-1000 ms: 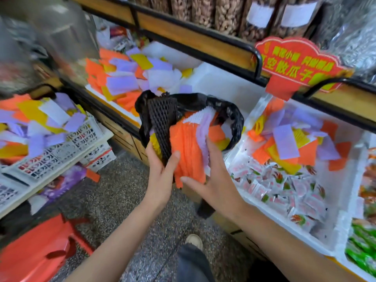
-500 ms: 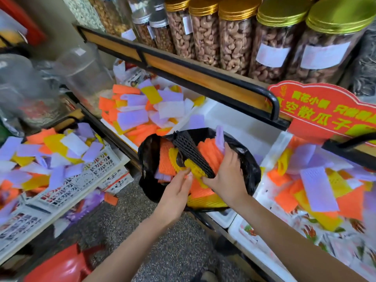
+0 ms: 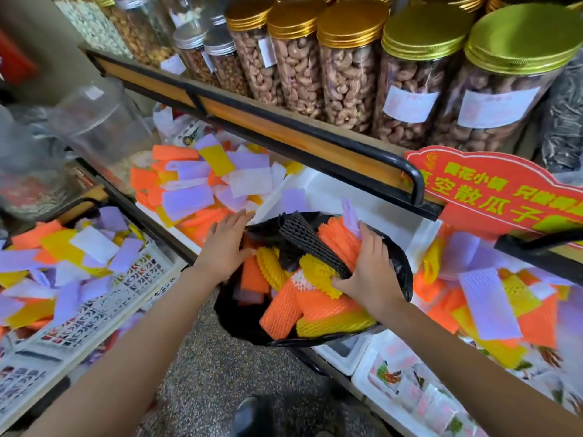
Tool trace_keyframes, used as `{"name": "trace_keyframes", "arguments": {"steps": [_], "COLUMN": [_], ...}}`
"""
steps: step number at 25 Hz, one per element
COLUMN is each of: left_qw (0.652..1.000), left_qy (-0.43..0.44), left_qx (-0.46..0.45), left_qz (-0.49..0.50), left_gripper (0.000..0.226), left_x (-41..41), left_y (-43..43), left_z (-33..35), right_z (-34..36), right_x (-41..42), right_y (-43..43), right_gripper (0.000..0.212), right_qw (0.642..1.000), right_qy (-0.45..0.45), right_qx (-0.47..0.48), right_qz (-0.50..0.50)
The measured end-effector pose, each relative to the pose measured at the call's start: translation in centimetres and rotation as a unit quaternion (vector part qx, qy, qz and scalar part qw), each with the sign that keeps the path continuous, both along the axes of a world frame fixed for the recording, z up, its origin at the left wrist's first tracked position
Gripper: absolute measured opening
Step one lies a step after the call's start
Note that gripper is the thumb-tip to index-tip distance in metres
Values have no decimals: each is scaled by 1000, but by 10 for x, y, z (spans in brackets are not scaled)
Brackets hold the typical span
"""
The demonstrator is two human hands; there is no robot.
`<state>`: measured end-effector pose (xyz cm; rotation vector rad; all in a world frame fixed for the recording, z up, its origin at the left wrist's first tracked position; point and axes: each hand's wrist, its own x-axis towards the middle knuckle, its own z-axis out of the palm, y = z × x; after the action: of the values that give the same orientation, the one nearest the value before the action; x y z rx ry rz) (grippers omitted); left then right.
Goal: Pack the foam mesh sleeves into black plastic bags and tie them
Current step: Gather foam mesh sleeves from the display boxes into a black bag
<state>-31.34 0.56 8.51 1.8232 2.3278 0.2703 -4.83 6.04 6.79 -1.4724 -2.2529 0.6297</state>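
R hand [image 3: 369, 274] curled round a bunch of foam mesh sleeves [image 3: 318, 272], prob pressing them down to compact the load in the black bag [image 3: 402, 272] under it. L hand [image 3: 225, 247] flat, fingers straight, on bag rim just left of R, likely keeping the mouth open. Bag not tied yet.

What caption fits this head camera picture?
Left hand rests on the black plastic bag while right hand grips foam mesh sleeves inside, under nut jars.
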Motion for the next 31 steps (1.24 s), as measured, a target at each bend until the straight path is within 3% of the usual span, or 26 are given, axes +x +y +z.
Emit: {"name": "trace_keyframes", "arguments": {"steps": [2,6,9,11,12,15,16,18,19,21,22,24,26,27,29,31], "left_qw": [999,989,945,924,935,959,962,970,968,948,918,822,742,739,767,797], "left_qy": [-34,-113,-327,-381,-344,-170,-134,-108,-138,-285,-385,-569,-664,-665,-633,-601], "left_qx": [-37,-58,-10,8,-5,-116,-130,-107,-86,-59,-47,-13,0,-5,-10,4], "left_qz": [-14,-79,-24,-40,-89,-196,-198,-191,-189,-130,-81,25,93,108,103,58], "left_gripper": [68,16,27,17,12,54,57,38,24,18,18,18,20,21,25,28], "left_x": [-13,-34,-39,-40,-39,-32,-32,-32,-34,-39,-40,-39,-39,-40,-43,-48], "left_y": [15,34,46,50,49,37,35,34,35,46,52,64,76,80,83,81], "left_z": [-6,-10,6,12,11,-11,-20,-28,-26,-21,-16,-6,-1,0,0,-2], "right_z": [3,18,20,16,15,19,21,24,24,28,31,32,21,13,-1,-2], "right_x": [3,1,-7,-15,-18,-25,-27,-32,-33,-37,-38,-46,-57,-63,-70,-76], "right_y": [-1,-14,-33,-40,-38,-18,-11,-4,-1,1,0,-7,-17,-20,-10,16], "right_gripper": [111,104,103,105,108,115,114,108,107,107,108,117,127,127,121,108], "right_qw": [1000,998,979,959,956,967,968,972,973,974,973,957,930,918,901,904], "right_qy": [-10,-5,-97,-189,-212,-225,-235,-230,-227,-217,-220,-276,-339,-363,-397,-408], "right_qx": [2,40,121,112,100,70,61,33,32,30,30,81,129,135,134,115], "right_qz": [9,45,135,178,173,94,65,12,-13,-57,-65,-27,54,91,113,55]}}
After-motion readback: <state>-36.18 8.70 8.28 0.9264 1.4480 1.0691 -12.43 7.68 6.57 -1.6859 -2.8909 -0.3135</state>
